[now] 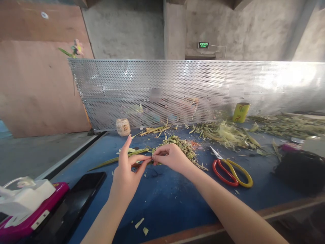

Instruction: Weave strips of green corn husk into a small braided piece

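My left hand [128,166] pinches with thumb and a fingertip, while its index finger points upward. Against those fingertips, my right hand [169,157] is closed in a pinch too. Whatever lies between the fingers is too small and covered to make out. A long green-yellow leaf strip [105,164] runs along the table behind my left hand. Just beyond my right hand lies a heap of shredded dry plant bits [181,145]. Scissors [225,167] with one red and one yellow handle rest to the right, blades slightly apart.
A blue table [162,203] carries a twine-wrapped jar [123,127], a yellow roll [241,112] and dry husks [225,134]. A black phone [73,200] and magenta power strip [48,210] lie left. A dark object [301,173] sits right. A perforated metal screen [177,81] stands behind.
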Tool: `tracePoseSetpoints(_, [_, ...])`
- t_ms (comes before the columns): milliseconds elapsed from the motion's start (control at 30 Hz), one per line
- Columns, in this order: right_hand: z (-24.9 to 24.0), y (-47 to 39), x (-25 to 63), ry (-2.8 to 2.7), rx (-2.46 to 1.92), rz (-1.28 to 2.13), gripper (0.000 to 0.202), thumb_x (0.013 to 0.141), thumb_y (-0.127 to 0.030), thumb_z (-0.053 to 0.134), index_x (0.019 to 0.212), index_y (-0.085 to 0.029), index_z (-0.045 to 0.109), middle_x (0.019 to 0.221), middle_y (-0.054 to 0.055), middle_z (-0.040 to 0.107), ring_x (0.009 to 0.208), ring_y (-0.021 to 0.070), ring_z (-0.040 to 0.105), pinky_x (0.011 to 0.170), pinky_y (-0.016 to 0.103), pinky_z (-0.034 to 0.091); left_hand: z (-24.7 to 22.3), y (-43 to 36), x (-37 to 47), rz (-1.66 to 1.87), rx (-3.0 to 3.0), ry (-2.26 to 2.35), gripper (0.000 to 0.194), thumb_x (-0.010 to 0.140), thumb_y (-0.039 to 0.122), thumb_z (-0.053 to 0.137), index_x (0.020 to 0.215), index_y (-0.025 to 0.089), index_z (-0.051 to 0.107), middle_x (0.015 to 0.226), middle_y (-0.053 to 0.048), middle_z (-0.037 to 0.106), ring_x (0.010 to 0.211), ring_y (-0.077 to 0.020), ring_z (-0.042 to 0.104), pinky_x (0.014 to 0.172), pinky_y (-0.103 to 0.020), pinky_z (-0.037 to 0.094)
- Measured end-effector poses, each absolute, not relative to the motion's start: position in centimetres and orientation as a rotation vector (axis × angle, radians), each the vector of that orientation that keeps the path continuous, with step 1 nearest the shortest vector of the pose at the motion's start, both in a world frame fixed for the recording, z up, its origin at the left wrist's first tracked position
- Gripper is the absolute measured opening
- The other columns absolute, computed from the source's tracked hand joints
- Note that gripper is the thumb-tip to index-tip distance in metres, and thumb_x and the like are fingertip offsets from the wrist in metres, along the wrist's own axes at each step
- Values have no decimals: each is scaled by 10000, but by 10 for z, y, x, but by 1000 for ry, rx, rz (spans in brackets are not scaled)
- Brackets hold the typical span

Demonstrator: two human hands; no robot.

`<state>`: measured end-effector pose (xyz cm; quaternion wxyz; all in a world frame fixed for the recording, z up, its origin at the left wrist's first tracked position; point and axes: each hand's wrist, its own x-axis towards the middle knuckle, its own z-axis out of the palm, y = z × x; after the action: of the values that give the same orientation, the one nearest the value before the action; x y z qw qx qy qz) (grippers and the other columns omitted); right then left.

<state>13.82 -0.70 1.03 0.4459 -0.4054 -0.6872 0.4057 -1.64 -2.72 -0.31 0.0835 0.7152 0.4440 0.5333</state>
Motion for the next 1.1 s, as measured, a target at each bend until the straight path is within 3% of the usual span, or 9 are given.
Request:
tracePoseSetpoints(133, [11, -5, 138, -1554, -936, 1240, 132, 604, -248, 631, 640, -127, 666, 559, 18, 626, 589, 123, 598, 674, 280, 484, -4, -26, -17, 1674, 2187, 1236, 670, 735, 273, 576, 1305, 172, 241, 710, -6, 674, 675, -159, 637, 656, -288, 516])
tracePoseSetpoints(267, [13, -4, 138, -1403, -889, 1386, 149, 530, -246, 687, 616, -125, 679, 548, 5, 632, 591, 120, 604, 715, 288, 478, -3, -25, -17, 1681, 2379, 1067, 282, 752, 224, 554, 1028, 183, 520, 666, 13, 631, 706, -141, 618, 758, -323, 493])
tracePoseSetpoints(367, [13, -4, 138, -1363, -885, 1398, 147, 508, -239, 704, 616, -141, 688, 581, 1, 648, 600, 114, 605, 725, 287, 477, -3, -24, -17, 1666, 2448, 1049, 99, 758, 217, 545, 849, 190, 576, 664, 14, 608, 715, -132, 608, 807, -345, 473])
tracePoseSetpoints(567, [11, -3, 139, -1336, -895, 1436, 184, 489, -260, 724, 636, -152, 693, 644, 6, 667, 634, 117, 612, 753, 300, 469, -9, -22, -20, 1676, 2470, 1075, 78, 743, 227, 561, 723, 182, 622, 1217, -82, 460, 785, -137, 598, 617, -252, 491])
tracePoseSetpoints(633, [11, -2, 138, -1356, -883, 1421, 182, 494, -258, 723, 639, -153, 691, 655, 5, 668, 636, 114, 612, 755, 298, 468, -9, -24, -19, 1659, 2432, 1083, 71, 730, 237, 576, 743, 186, 623, 1246, -84, 434, 773, -139, 594, 589, -247, 485])
tracePoseSetpoints(700, [10, -2, 138, -1395, -865, 1375, 167, 504, -250, 718, 639, -155, 688, 652, 3, 666, 635, 115, 612, 747, 295, 470, -7, -27, -17, 1675, 2310, 1071, 231, 718, 241, 590, 947, 212, 585, 1086, -82, 555, 780, -157, 591, 597, -255, 485])
tracePoseSetpoints(800, [9, -2, 138, -1480, -823, 1297, 153, 535, -248, 702, 658, -159, 685, 637, 3, 660, 641, 121, 614, 728, 292, 478, -3, -29, -14, 1704, 1990, 1028, 652, 757, 258, 538, 1315, 243, 203, 825, -34, 633, 722, -157, 587, 550, -251, 475])
tracePoseSetpoints(867, [9, -3, 138, -1537, -809, 1262, 145, 567, -252, 685, 677, -158, 683, 641, 7, 658, 655, 124, 615, 720, 287, 480, -1, -29, -13, 1678, 1821, 1039, 711, 789, 287, 483, 1348, 262, 44, 873, -41, 630, 602, -126, 560, 473, -236, 443])
tracePoseSetpoints(1100, [9, 0, 139, -1652, -847, 1135, 94, 646, -229, 628, 689, -153, 660, 666, 7, 642, 679, 119, 601, 696, 264, 470, 2, -23, -16, 1308, 1641, 1103, 785, 702, 362, 578, 1346, 249, 144, 923, -74, 627, 504, -108, 516, 437, -251, 435])
